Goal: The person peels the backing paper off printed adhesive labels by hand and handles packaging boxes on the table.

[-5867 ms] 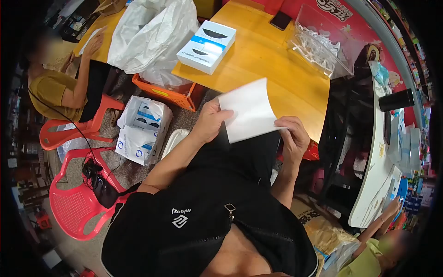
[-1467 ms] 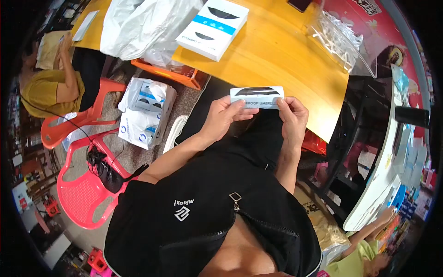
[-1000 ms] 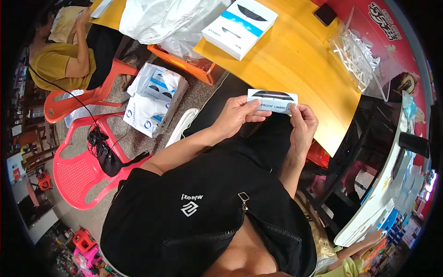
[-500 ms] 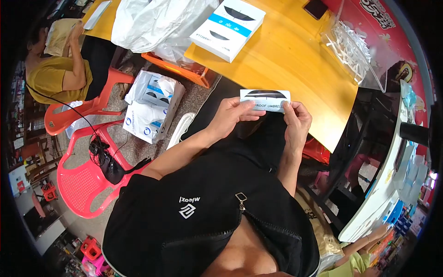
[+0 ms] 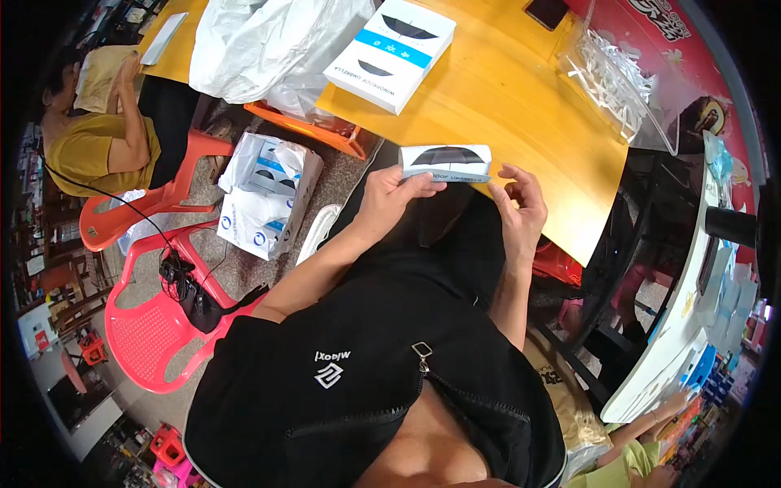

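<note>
My left hand (image 5: pixel 394 198) grips the left end of a small umbrella box (image 5: pixel 446 160), thumb in front. The box is white with a black umbrella picture and a grey-blue strip of lettering, partly readable as "UMBRELLA". It is held in the air by the near edge of the yellow table. Just off its right end is my right hand (image 5: pixel 521 207), fingers apart and curled a little, with nothing in it. On the table beyond lies a stack of white packaging with a blue band (image 5: pixel 390 53), printed "WINDPROOF UMBRELLA".
White plastic bags (image 5: pixel 248 49) lie at the table's left, above an orange crate (image 5: pixel 309 128). A clear bin of white strips (image 5: pixel 614 81) stands right. An opened carton (image 5: pixel 268 195) and a pink chair (image 5: pixel 154 325) are left. A person in a mustard shirt (image 5: pixel 102 154) sits far left.
My right hand has let go of the box's right end and opened beside it. The box, in my left hand, has shifted slightly left and tilted, showing more of its top face.
</note>
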`<state>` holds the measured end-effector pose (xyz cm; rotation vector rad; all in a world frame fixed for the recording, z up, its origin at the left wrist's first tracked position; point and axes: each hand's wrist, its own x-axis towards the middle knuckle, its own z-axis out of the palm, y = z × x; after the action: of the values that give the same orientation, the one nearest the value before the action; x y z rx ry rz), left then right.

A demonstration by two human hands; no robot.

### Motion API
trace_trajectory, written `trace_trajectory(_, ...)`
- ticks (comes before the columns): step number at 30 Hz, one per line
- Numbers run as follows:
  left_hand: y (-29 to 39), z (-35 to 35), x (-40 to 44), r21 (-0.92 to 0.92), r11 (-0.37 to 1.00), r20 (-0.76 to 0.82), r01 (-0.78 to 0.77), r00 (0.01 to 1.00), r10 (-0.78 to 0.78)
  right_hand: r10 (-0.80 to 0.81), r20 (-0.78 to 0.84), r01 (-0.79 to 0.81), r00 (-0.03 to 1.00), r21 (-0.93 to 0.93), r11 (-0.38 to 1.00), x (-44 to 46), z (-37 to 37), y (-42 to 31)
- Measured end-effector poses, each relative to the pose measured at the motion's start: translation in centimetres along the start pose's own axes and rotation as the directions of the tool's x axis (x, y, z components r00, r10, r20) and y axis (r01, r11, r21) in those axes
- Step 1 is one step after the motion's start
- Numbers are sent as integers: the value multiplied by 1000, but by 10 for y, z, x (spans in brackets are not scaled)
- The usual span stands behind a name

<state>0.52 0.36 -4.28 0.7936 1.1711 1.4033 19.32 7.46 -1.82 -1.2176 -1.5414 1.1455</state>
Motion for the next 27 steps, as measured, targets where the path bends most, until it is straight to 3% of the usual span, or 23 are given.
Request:
trace_trajectory(2,-2,-3,0,49,998,-7,-47,999,48,-290,98,306,952,-322,896,4,-4,-3)
trace_trajectory(3,-4,-4,-1,113,991,-11,-71,997,72,-288,97,304,953,-322,896,7,-4,-1)
trace_trajectory(5,-4,-5,-1,176,980,-10,-93,995,96,-368,285,457,885,-393,798,10,-3,1)
trace_trajectory(7,0,-2,-2,333,918,1,-214,974,227,-347,301,450,888,-415,791,11,-2,0)
trace_trajectory(9,12,-7,-6,619,733,111,-283,955,276,-467,363,587,806,-389,710,15,-3,3)
trace_trajectory(12,15,-5,-2,582,719,146,-381,918,368,-511,423,658,749,-374,654,19,-8,3)
trace_trajectory(15,24,-7,3,603,645,219,-469,875,431,-563,419,698,713,-348,625,21,-8,7)
trace_trajectory(17,18,-18,8,730,489,298,-478,866,401,-553,408,685,726,-369,628,21,-10,2)
trace_trajectory(18,45,0,8,710,403,360,-578,789,498,-537,398,665,744,-361,654,21,-9,15)
trace_trajectory(23,40,3,9,579,622,300,-526,848,437,-518,365,610,773,-209,764,22,-15,0)
trace_trajectory(25,34,-3,8,593,571,324,-568,817,477,-518,356,605,778,-201,770,21,-16,-3)
trace_trajectory(27,33,-9,8,673,477,398,-565,820,411,-530,370,621,763,-195,759,20,-16,-3)
